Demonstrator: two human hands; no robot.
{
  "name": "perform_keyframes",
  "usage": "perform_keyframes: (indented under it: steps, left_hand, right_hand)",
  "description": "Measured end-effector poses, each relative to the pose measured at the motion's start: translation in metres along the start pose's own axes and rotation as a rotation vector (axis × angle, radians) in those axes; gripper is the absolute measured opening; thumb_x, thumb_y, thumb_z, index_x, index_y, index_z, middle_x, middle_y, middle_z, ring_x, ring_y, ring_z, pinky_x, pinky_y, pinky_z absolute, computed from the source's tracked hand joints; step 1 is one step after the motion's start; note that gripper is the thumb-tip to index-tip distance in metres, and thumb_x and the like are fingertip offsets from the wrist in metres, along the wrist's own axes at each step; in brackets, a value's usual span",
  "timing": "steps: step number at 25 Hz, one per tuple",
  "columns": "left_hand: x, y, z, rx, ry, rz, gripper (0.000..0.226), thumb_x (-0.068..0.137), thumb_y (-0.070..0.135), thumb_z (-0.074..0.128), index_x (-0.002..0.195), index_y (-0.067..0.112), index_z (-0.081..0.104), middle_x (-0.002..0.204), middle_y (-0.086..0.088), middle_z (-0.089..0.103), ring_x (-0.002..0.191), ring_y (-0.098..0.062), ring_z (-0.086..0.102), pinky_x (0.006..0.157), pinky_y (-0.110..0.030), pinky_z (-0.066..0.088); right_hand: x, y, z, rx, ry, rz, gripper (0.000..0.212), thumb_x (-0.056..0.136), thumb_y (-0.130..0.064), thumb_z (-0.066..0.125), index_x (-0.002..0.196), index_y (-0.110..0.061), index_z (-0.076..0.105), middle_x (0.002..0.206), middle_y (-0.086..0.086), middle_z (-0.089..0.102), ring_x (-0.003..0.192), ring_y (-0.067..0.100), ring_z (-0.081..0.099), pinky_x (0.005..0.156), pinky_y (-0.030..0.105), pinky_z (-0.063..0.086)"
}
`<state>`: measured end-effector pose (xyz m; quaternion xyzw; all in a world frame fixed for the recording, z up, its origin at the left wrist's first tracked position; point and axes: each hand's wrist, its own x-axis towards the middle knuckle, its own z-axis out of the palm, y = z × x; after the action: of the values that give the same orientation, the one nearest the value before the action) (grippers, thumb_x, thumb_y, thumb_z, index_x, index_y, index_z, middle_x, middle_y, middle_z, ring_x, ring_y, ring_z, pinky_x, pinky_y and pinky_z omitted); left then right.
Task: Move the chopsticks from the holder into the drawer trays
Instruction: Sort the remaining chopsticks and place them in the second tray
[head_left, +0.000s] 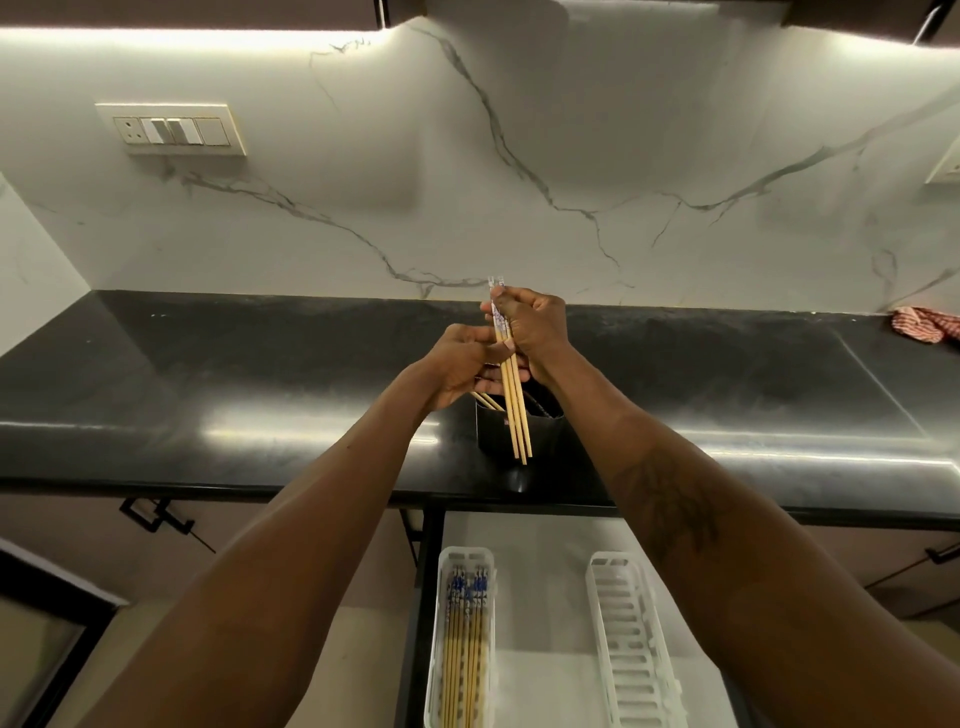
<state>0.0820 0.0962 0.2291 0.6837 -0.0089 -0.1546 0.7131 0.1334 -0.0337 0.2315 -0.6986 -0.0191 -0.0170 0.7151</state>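
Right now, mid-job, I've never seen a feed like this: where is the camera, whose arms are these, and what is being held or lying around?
There is no machine here. A single camera sits on a person's head, looking forward and down along their bare arms. The right hand and left hand together grip a bundle of chopsticks, held upright above the black holder, which stands on the dark counter. At least two more sticks lean inside the holder. Below the counter, an open drawer holds two white trays. The left tray already has stored chopsticks lying in it, and the right tray looks empty. A striped cloth lies at the far right of the counter.
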Motion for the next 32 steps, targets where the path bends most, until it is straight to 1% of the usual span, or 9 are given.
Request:
perform_keyframes:
  steps: [3, 7, 10, 13, 15, 18, 23, 28, 32]
  left_hand:
    - [-0.004, -0.009, -0.001, -0.053, 0.020, -0.040, 0.021, 0.104, 0.008, 0.057, 0.117, -0.004, 0.068, 0.101, -0.023, 0.076, 0.091, -0.032, 0.078, 0.079, -0.041, 0.065]
    - [-0.011, -0.021, -0.015, -0.086, 0.082, -0.060, 0.023, 0.105, 0.010, 0.057, 0.120, -0.002, 0.068, 0.105, -0.022, 0.076, 0.094, -0.031, 0.077, 0.084, -0.043, 0.064]
    - [-0.020, -0.039, -0.036, -0.089, 0.162, -0.085, 0.021, 0.105, 0.012, 0.057, 0.118, 0.001, 0.068, 0.107, -0.021, 0.077, 0.097, -0.032, 0.077, 0.087, -0.043, 0.064]
    - [-0.025, -0.055, -0.052, -0.082, 0.191, -0.139, 0.019, 0.105, 0.012, 0.057, 0.116, 0.002, 0.069, 0.108, -0.021, 0.077, 0.099, -0.033, 0.077, 0.087, -0.043, 0.064]
    - [-0.022, -0.062, -0.056, -0.070, 0.200, -0.164, 0.018, 0.105, 0.011, 0.057, 0.114, 0.003, 0.070, 0.105, -0.020, 0.077, 0.096, -0.032, 0.077, 0.087, -0.044, 0.064]
    - [-0.011, -0.067, -0.059, -0.069, 0.205, -0.177, 0.019, 0.104, 0.011, 0.058, 0.116, 0.002, 0.070, 0.101, -0.018, 0.078, 0.094, -0.031, 0.078, 0.088, -0.044, 0.063]
    - [0.006, -0.074, -0.064, -0.093, 0.219, -0.187, 0.018, 0.102, 0.010, 0.062, 0.116, 0.002, 0.070, 0.099, -0.015, 0.079, 0.093, -0.029, 0.078, 0.085, -0.044, 0.063]
    - [0.017, -0.078, -0.067, -0.101, 0.207, -0.202, 0.016, 0.102, 0.011, 0.062, 0.113, 0.004, 0.071, 0.096, -0.012, 0.079, 0.091, -0.028, 0.079, 0.074, -0.038, 0.062]
    - [0.021, -0.079, -0.066, -0.097, 0.184, -0.211, 0.018, 0.102, 0.010, 0.061, 0.115, 0.002, 0.070, 0.099, -0.014, 0.079, 0.094, -0.030, 0.078, 0.078, -0.040, 0.062]
  right_hand:
    - [-0.007, 0.005, 0.005, 0.042, -0.026, 0.035, 0.025, 0.094, -0.032, 0.072, 0.109, -0.012, 0.075, 0.096, 0.006, 0.079, 0.090, 0.019, 0.077, 0.084, 0.039, 0.063]
    - [-0.006, 0.015, 0.008, -0.069, -0.022, 0.069, 0.027, 0.100, -0.033, 0.063, 0.101, -0.009, 0.076, 0.083, 0.003, 0.077, 0.071, 0.015, 0.075, 0.077, 0.032, 0.063]
    - [-0.003, 0.043, 0.002, -0.366, 0.119, 0.083, 0.009, 0.093, -0.020, 0.070, 0.096, -0.016, 0.079, 0.086, -0.001, 0.077, 0.078, 0.011, 0.074, 0.078, 0.034, 0.064]
    - [-0.005, 0.070, 0.000, -0.657, 0.073, 0.046, 0.011, 0.089, -0.012, 0.074, 0.097, -0.017, 0.080, 0.094, -0.001, 0.077, 0.078, 0.004, 0.067, 0.068, 0.017, 0.053]
    - [-0.006, 0.082, 0.002, -0.743, 0.038, 0.005, 0.010, 0.088, -0.012, 0.075, 0.097, -0.016, 0.080, 0.094, 0.000, 0.077, 0.076, 0.004, 0.066, 0.064, 0.013, 0.047]
    - [0.001, 0.097, 0.008, -0.874, 0.021, -0.041, 0.007, 0.090, -0.019, 0.075, 0.095, -0.017, 0.080, 0.089, -0.001, 0.077, 0.068, 0.004, 0.066, 0.060, 0.017, 0.050]
    - [0.018, 0.112, 0.018, -1.121, 0.081, -0.111, 0.020, 0.089, -0.038, 0.075, 0.095, -0.019, 0.076, 0.080, -0.002, 0.074, 0.065, 0.010, 0.066, 0.063, 0.032, 0.059]
    - [0.030, 0.114, 0.021, -1.165, 0.182, -0.155, 0.031, 0.087, -0.048, 0.075, 0.095, -0.018, 0.070, 0.081, 0.000, 0.071, 0.069, 0.014, 0.063, 0.058, 0.028, 0.044]
    - [0.035, 0.116, 0.029, -1.210, 0.193, -0.147, 0.041, 0.083, -0.059, 0.074, 0.092, -0.019, 0.070, 0.078, -0.001, 0.070, 0.068, 0.015, 0.065, 0.059, 0.028, 0.043]
